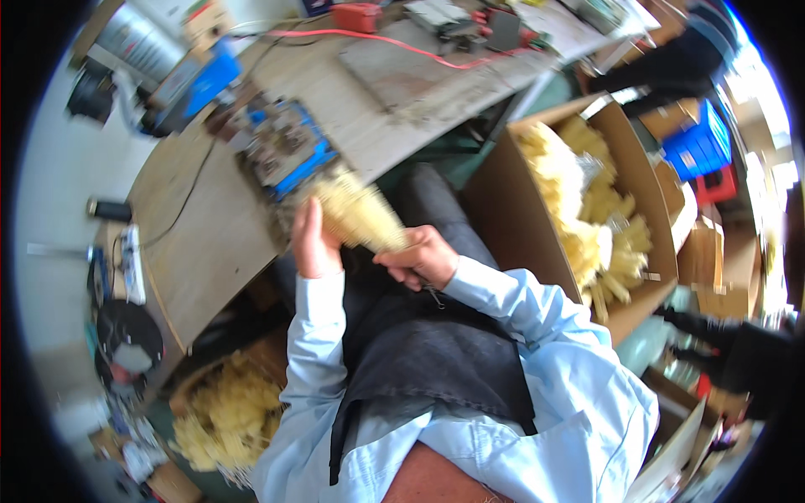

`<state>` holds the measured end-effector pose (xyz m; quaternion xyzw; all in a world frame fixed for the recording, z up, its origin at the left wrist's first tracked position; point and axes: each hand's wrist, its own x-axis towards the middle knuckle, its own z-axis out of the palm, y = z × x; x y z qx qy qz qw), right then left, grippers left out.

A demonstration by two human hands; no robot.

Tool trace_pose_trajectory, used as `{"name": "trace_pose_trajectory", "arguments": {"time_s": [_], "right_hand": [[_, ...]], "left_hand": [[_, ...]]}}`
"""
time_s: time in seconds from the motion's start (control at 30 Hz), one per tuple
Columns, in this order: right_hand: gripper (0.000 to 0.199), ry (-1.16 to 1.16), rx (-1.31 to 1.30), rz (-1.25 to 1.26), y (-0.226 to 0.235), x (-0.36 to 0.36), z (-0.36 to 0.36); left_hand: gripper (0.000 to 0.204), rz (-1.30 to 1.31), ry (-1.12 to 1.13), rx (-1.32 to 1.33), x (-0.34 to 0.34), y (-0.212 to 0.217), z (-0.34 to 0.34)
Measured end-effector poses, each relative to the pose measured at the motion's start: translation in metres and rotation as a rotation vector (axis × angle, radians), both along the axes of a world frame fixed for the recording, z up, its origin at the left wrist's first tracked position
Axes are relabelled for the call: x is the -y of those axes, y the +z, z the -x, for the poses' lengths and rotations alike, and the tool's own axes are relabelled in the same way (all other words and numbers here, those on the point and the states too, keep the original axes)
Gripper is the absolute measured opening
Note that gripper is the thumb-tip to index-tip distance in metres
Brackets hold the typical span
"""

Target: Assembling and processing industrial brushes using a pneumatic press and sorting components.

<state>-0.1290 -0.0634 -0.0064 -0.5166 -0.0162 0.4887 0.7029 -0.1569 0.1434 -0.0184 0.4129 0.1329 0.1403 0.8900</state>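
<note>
A bottle brush (360, 212) with dense pale yellow bristles is held over my lap, slightly blurred by motion. My right hand (423, 256) is closed around its near end, where a thin wire with a hooked tip (438, 300) sticks out below the fingers. My left hand (315, 241) lies along the brush's left side, its fingers straight and pointing up. Whether that palm presses on the bristles is hard to see. Just beyond the brush's far end, a blue and metal machine (289, 151) sits on the bench.
A wooden workbench (197, 243) spreads ahead and left. On my right stands a cardboard box (520, 205) of yellow brushes; more yellow brushes (231, 411) fill a box at lower left. A red cable (377, 40) crosses the bench. Another person (692, 54) is at upper right.
</note>
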Motion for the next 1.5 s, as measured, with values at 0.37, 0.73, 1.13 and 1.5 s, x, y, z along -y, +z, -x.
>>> {"name": "trace_pose_trajectory", "arguments": {"time_s": [0.37, 0.73, 1.13, 1.5], "right_hand": [[0.012, -0.039, 0.091, -0.082, -0.02, 0.017, 0.027], [0.012, -0.295, -0.021, -0.075, 0.003, 0.049, 0.034], [0.029, 0.112, 1.385, 1.589, 0.029, 0.466, -0.004], [0.021, 0.542, 0.497, 1.611, -0.229, 0.462, 0.034]], "left_hand": [[0.045, -0.434, 0.205, -0.01, 0.033, 0.01, -0.012], [0.047, -0.516, -0.184, 0.059, 0.079, 0.016, -0.029], [0.035, -0.514, -0.475, -0.132, 0.113, 0.021, -0.047], [0.035, -0.554, -0.607, -0.22, 0.137, -0.011, -0.033]]}}
